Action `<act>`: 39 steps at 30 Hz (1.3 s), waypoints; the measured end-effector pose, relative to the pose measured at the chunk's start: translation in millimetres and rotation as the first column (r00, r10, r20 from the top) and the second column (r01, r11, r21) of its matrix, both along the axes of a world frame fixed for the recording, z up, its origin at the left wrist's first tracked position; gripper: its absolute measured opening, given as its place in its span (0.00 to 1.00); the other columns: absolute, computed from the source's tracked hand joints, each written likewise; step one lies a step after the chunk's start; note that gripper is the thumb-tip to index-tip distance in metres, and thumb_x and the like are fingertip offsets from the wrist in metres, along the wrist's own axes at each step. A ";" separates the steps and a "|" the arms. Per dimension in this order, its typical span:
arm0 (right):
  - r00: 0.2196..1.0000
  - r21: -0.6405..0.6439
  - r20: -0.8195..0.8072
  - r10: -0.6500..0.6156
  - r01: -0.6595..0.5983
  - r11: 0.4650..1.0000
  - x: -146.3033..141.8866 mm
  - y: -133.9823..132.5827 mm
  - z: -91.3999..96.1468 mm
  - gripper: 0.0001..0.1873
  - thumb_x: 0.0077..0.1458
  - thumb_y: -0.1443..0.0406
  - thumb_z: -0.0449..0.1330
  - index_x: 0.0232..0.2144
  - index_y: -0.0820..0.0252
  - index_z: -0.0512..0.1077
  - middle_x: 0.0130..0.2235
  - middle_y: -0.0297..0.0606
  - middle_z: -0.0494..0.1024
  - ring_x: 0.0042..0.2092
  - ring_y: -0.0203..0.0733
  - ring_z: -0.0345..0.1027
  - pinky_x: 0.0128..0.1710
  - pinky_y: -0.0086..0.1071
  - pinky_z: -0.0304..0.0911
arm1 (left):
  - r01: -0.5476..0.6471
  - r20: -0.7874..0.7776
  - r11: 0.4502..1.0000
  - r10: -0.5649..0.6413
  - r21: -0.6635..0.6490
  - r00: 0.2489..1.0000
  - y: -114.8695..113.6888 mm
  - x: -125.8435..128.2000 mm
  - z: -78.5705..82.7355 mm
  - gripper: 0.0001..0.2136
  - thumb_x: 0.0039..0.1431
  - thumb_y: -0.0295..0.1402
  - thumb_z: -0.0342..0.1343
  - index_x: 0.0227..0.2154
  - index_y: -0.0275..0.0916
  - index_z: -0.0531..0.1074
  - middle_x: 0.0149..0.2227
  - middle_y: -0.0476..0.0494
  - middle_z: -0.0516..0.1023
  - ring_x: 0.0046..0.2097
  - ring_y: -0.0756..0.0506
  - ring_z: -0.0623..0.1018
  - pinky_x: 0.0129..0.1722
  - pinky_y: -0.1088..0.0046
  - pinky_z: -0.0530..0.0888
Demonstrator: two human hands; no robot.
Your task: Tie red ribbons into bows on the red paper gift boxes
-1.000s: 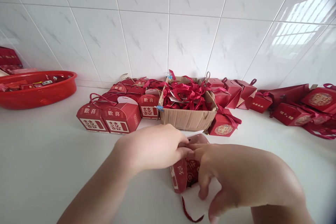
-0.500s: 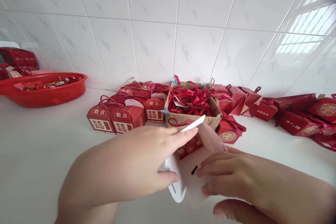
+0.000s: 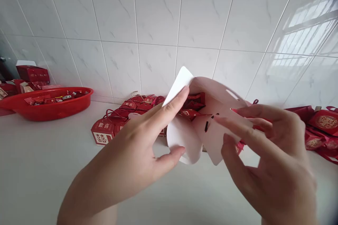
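Observation:
In front of me an unfolded candy box is held up off the counter, its pale inner sides and curved flaps facing me. Red wrapped sweets show inside it. My left hand grips the box's left side, with the fingers along an upright white flap and the thumb on the lower rounded flap. At the right side, my right hand has its fingers and thumb on the flaps, the index fingertip near a dark slot. The box's outer face is mostly hidden.
Finished-looking red boxes stand in a cluster at the left. A red plastic basin of sweets is farther left. More red boxes with ribbons lie at the right. A tiled wall rises behind the white counter.
The box has been raised and tipped so its inside with the sweets shows. My right hand has moved up and now fingers the right flaps. The view has tilted up slightly.

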State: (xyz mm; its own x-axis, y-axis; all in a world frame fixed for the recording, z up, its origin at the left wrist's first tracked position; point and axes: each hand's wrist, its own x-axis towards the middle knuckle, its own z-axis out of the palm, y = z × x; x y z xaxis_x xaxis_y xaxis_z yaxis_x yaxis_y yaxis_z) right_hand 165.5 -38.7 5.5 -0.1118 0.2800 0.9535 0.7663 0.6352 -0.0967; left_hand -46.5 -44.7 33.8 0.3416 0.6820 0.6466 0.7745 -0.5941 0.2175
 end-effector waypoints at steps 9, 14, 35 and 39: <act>0.991 -0.228 -0.009 0.134 -0.133 0.965 -1.1 8.8 -0.5 0.36 0.56 0.73 0.52 0.64 0.50 0.47 0.63 0.41 0.55 0.65 0.53 0.46 0.59 0.49 0.58 | 0.041 0.052 0.994 -0.036 -0.098 0.998 1.1 3.8 4.2 0.39 0.55 0.36 0.57 0.64 0.61 0.42 0.54 0.50 0.73 0.37 0.47 0.77 0.44 0.66 0.78; 0.985 -0.229 -0.050 0.165 -0.172 0.958 -0.7 22.1 -4.3 0.36 0.58 0.72 0.49 0.65 0.49 0.42 0.65 0.43 0.53 0.63 0.58 0.52 0.54 0.54 0.65 | 0.033 0.075 0.986 -0.021 -0.166 0.997 12.2 10.0 8.5 0.40 0.55 0.37 0.58 0.64 0.60 0.39 0.60 0.52 0.66 0.47 0.42 0.78 0.49 0.65 0.76; 0.986 -0.297 -0.148 -0.071 0.024 0.955 12.5 27.3 1.9 0.05 0.51 0.71 0.58 0.28 0.57 0.67 0.26 0.31 0.69 0.26 0.34 0.63 0.23 0.26 0.61 | -0.145 -0.020 0.943 0.146 -0.300 0.989 5.8 32.0 -4.1 0.32 0.57 0.35 0.51 0.64 0.50 0.48 0.38 0.49 0.79 0.28 0.49 0.76 0.26 0.74 0.73; 0.998 -0.372 -0.068 0.007 -0.032 0.928 9.6 22.6 1.9 0.10 0.51 0.75 0.56 0.23 0.58 0.71 0.25 0.31 0.70 0.21 0.30 0.60 0.18 0.25 0.57 | -0.132 -0.040 0.943 0.125 -0.304 0.991 5.8 38.3 -14.5 0.33 0.58 0.34 0.51 0.65 0.50 0.46 0.50 0.44 0.74 0.44 0.44 0.77 0.37 0.71 0.75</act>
